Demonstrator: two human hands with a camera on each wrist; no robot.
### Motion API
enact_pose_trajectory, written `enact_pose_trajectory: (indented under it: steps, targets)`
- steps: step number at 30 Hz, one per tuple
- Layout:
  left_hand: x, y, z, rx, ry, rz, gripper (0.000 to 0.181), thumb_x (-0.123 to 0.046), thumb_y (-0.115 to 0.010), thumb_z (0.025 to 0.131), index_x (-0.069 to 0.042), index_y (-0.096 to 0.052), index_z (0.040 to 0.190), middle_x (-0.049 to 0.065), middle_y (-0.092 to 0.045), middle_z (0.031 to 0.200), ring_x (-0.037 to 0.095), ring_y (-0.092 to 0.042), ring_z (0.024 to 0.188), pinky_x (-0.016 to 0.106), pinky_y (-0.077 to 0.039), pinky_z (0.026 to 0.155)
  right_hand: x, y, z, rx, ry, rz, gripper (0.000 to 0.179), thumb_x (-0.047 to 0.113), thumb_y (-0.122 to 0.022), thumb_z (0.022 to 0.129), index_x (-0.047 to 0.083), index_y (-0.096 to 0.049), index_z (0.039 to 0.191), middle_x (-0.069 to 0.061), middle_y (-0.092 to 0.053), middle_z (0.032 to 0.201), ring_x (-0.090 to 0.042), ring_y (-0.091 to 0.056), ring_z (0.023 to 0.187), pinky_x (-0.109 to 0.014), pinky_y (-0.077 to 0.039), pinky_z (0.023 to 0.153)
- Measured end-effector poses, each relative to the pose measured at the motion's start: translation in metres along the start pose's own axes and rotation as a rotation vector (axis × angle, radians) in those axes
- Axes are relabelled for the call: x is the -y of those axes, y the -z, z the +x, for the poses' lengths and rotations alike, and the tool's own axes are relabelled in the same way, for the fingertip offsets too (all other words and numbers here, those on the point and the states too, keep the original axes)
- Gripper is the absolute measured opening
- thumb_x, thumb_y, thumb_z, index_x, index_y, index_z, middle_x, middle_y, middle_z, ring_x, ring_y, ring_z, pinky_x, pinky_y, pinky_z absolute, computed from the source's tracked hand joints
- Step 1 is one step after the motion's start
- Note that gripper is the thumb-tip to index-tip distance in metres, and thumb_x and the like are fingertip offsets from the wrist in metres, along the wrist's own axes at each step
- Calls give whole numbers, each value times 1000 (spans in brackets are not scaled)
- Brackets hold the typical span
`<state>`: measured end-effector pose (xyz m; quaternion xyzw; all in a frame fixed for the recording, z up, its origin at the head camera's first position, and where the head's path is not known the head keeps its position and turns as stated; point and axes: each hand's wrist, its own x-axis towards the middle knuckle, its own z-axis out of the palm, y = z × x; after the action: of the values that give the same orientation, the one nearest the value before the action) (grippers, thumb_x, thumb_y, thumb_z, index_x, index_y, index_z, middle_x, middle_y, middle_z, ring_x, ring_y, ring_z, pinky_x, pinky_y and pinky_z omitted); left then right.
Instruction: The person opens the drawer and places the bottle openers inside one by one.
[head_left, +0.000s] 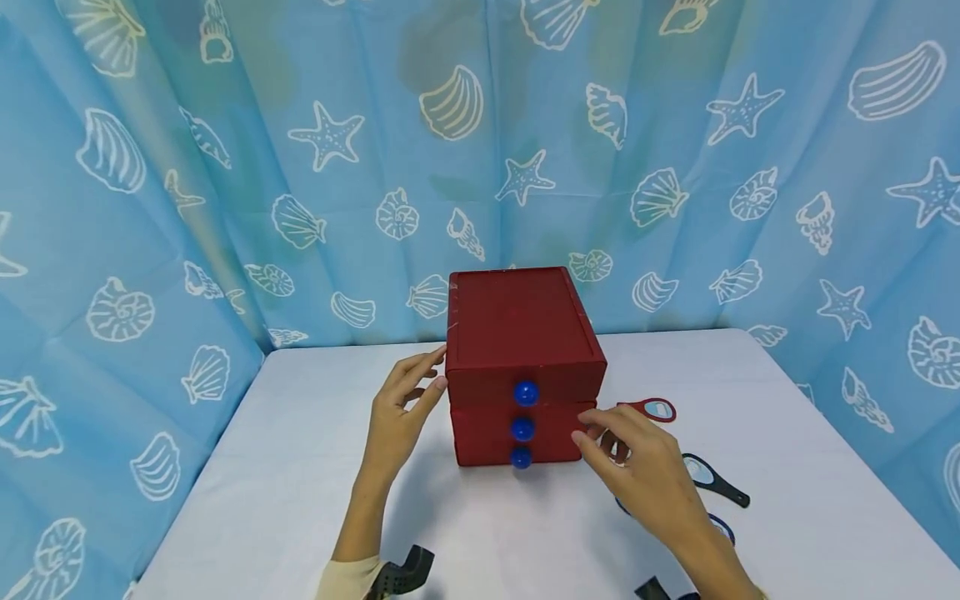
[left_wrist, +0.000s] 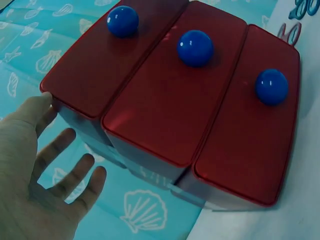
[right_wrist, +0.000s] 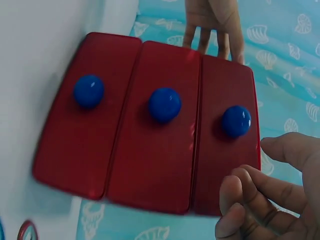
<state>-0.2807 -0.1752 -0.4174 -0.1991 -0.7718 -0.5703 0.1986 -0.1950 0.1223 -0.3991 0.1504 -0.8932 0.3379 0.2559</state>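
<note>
A red drawer box [head_left: 525, 321] stands on the white table, its three drawers stacked, each with a round blue knob: top [head_left: 527, 393], middle [head_left: 522, 429] and bottom [head_left: 521, 457]. At the box's left side is my left hand [head_left: 401, 417], fingers spread and thumb tip right at the top drawer's front edge [left_wrist: 75, 90]. My right hand [head_left: 641, 467] is by the right front of the box, its fingers loosely bent. In the right wrist view, that thumb and forefinger reach close to the top drawer's edge, with nothing between them.
Right of the box lies a red-rimmed oval loop [head_left: 656, 408]. Nearer lies a black-handled item with an oval rim [head_left: 723, 487], and a dark blue rim [head_left: 722, 527] shows partly behind my right hand. A blue seashell curtain [head_left: 360, 242] hangs behind the table [head_left: 315, 467].
</note>
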Motion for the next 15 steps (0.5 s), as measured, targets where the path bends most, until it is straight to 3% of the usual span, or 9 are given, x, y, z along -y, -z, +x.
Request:
enact_pose_trajectory:
  steps: [3, 10, 15]
  targets:
    - [0, 0, 0, 1, 9, 3, 41, -33, -64, 100, -37, -59, 140, -11, -57, 131, 18, -55, 118, 45, -49, 95, 7, -8, 9, -13, 7, 8, 25, 22, -81, 87, 13, -74, 109, 12, -58, 87, -7, -54, 72, -23, -53, 61]
    - [-40, 1, -3, -4, 38, -31, 41, -16, -63, 100, -14, -59, 141, 7, -58, 131, 26, -56, 115, 45, -48, 95, 18, -23, 23, -47, 33, -4, 24, 21, -83, 84, 12, -76, 106, 7, -58, 83, -6, -53, 71, -21, -50, 58]
    - [-41, 1, -4, 5, 46, -36, 41, -16, -63, 100, -14, -59, 141, 9, -58, 131, 23, -57, 114, 41, -49, 93, 22, -30, 26, -56, 17, -53, 31, 21, -85, 82, 10, -75, 109, 6, -58, 83, -7, -53, 71, -22, -52, 58]
